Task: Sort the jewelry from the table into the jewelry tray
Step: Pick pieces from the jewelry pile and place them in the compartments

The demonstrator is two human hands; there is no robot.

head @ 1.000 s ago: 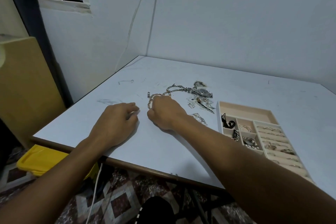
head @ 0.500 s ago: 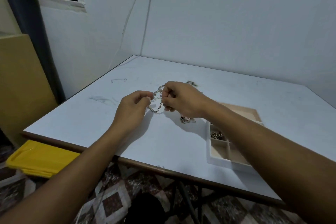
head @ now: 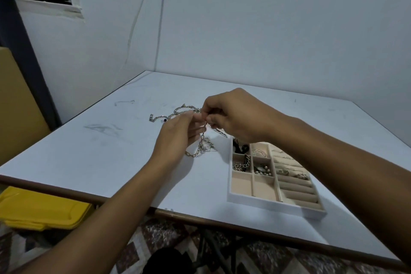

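1. The right hand (head: 235, 118) pinches a link chain (head: 201, 143), hanging under the pinch.
2. Left hand (head: 175, 140) just beside; its hold I cannot tell.
3. Jewelry tray (head: 275, 204) lies right of the grip.

Table (head: 106, 162) with jewelry tray (head: 275, 206), chains (head: 174, 114)

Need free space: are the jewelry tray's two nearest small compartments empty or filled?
Empty. Both near compartments of the jewelry tray show only bare beige lining.
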